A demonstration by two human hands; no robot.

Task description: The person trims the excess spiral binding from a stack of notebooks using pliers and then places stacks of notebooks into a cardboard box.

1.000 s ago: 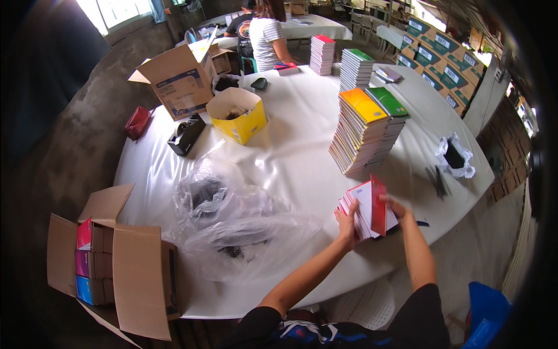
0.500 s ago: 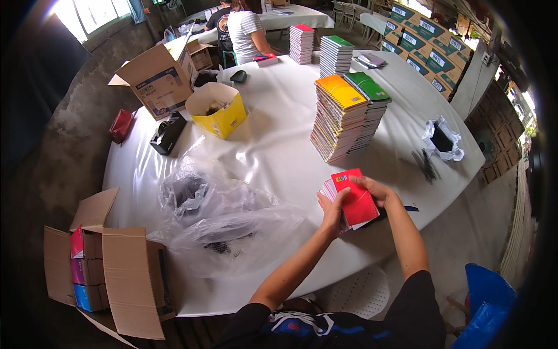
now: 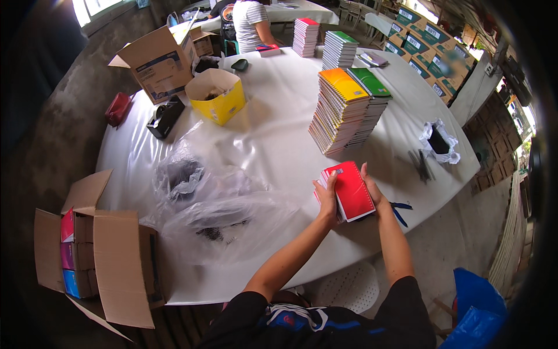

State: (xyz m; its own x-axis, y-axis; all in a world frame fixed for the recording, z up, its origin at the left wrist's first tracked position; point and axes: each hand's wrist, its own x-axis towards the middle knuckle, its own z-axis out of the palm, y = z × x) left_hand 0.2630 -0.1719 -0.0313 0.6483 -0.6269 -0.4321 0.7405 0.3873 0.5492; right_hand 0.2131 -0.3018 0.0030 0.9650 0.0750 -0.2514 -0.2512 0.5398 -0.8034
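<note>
Left hand (image 3: pixel 329 199) and right hand (image 3: pixel 372 189) both grip small stack of notebooks (image 3: pixel 350 191), red one on top, fingers wrapped round its sides, near counter (image 3: pixel 273 116) edge. Books under red cover mostly hidden. Blue-handled tool (image 3: pixel 400 210) just beside, half behind right wrist. Clear plastic bags (image 3: pixel 215 203) left, dark things inside hard to make out. Farther: tall notebook stack (image 3: pixel 347 110), yellow box (image 3: pixel 218 96). Person's head at far end cut off.

1 head view looks steeply down and forward from the person's own head over the white counter (image 3: pixel 279 110); the forearms enter from the lower edge, close below the lens; fisheye bending curves the counter's rim, and dark corners frame the scene.
</note>
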